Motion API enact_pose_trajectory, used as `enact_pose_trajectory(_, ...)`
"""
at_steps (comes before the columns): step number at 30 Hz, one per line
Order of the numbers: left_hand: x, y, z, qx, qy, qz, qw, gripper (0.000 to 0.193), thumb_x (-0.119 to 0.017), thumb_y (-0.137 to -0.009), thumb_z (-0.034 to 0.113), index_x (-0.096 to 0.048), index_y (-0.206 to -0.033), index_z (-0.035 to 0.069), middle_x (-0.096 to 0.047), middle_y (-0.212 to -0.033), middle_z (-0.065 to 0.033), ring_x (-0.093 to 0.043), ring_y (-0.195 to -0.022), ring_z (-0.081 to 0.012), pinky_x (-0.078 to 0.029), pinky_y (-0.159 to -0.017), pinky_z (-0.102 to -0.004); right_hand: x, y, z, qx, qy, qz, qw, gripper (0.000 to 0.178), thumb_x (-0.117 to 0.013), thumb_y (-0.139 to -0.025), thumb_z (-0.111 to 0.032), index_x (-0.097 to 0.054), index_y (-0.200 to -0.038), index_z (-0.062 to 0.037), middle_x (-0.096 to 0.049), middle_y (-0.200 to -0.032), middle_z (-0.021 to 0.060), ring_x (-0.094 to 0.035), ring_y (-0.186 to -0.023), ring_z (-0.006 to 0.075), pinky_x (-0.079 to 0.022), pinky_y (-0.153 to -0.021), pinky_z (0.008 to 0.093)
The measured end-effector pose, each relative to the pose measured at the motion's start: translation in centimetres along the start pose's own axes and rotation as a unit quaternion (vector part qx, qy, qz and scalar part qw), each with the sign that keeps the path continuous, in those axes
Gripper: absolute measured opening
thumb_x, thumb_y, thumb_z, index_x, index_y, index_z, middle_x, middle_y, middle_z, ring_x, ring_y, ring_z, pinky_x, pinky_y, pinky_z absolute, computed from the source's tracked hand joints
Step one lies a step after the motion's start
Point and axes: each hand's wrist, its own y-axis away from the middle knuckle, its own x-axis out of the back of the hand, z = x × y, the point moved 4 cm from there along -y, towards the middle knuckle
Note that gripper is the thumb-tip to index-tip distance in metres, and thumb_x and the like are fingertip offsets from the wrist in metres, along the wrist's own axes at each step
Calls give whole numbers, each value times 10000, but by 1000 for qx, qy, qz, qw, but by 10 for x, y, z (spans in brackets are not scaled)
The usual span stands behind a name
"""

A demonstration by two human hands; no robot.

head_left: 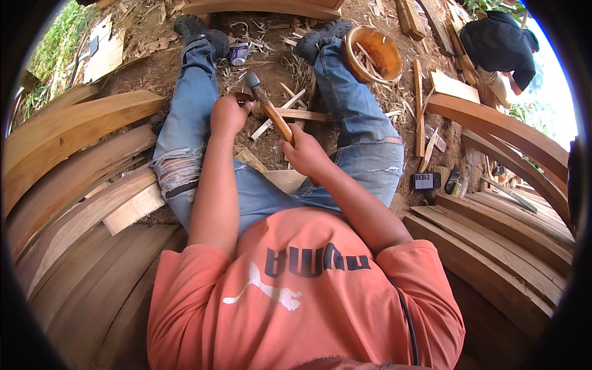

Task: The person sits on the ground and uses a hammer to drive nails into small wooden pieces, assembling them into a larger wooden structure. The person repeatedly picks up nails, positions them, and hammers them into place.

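My right hand (305, 152) is wrapped round the wooden handle of a hammer (277, 120). Its grey head points up and away, close beside my left hand (228, 115). The fingers of that left hand are curled together near a small dark shape; what they hold, if anything, I cannot make out. Just beyond my hands, a pale wooden strip (302, 115) lies crosswise between my legs, with a thinner stick (277, 115) slanting across it.
Wood shavings litter the dirt floor. An orange bucket (372, 55) with wood pieces stands by my right foot, a purple-and-white can (239, 54) by my left. Curved timbers (80, 117) flank me. A phone (425, 180) lies at right. Another person (499, 46) bends at far right.
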Motion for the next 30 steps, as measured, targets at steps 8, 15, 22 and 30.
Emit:
enact_pose_trajectory(8, -1, 4, 5, -16, -47, 51, 997, 180, -834, -927, 250, -890, -1068, 154, -822, -973, -161, -789, -902, -372, -619, -813, -470, -6, -1, 4, 24, -10, 23, 999, 491, -653, -1083, -277, -565, -1475, 5, -736, -1003, 276, -738, -937, 407, -554, -849, 502)
enact_pose_trajectory(15, 0, 7, 13, -13, -69, 59, 996, 154, -840, -918, 238, -894, -1031, 150, -820, -979, -166, -789, -906, -375, -622, -823, -480, -8, 2, 3, 25, -24, 27, 999, 486, -655, -1087, -266, -566, -1485, -3, -723, -963, 256, -728, -880, 361, -551, -814, 484)
enact_pose_trajectory(22, 1, 13, 13, 4, -22, 53, 998, 322, -793, -980, 241, -822, -1250, 67, -818, -1048, -208, -784, -966, -409, -619, -867, -489, -12, -1, 6, 13, -48, 22, 999, 457, -663, -1086, -260, -584, -1457, -6, -718, -960, 234, -700, -851, 332, -546, -805, 472)
enact_pose_trajectory(30, -45, 110, 36, 211, 483, -153, 836, 700, -554, -1158, 579, -436, -1665, 110, -611, -1446, -98, -629, -1217, -192, -513, -1077, -389, -16, 4, 3, 12, -74, 10, 997, 474, -662, -1079, -262, -572, -1451, 16, -739, -1097, 278, -732, -1001, 398, -559, -899, 493)
